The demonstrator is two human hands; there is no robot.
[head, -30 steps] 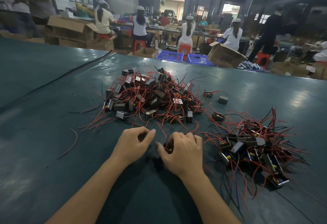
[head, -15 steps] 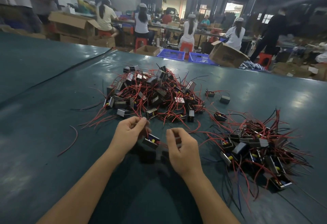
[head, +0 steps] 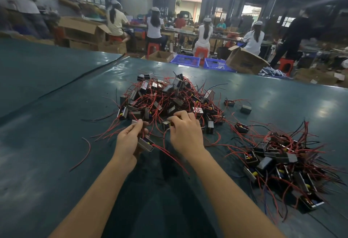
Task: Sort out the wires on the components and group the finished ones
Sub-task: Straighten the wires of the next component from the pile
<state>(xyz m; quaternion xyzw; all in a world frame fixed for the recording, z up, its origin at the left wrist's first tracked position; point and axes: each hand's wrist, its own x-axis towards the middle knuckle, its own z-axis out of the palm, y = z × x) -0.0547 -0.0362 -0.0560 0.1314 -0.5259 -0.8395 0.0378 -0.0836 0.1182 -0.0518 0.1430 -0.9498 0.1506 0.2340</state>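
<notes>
Gleaming teal table [head: 47, 162], dim factory hall [head: 188, 6]

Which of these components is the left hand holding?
The metal-cased component in the left hand: held clear of the far pile and the right pile, red wires trailing from it.

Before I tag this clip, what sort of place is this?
Probably a factory assembly hall: heaps of small metal-cased components with red wires on a dark green table, seated workers in white caps, open brown cardboard cartons.
</notes>
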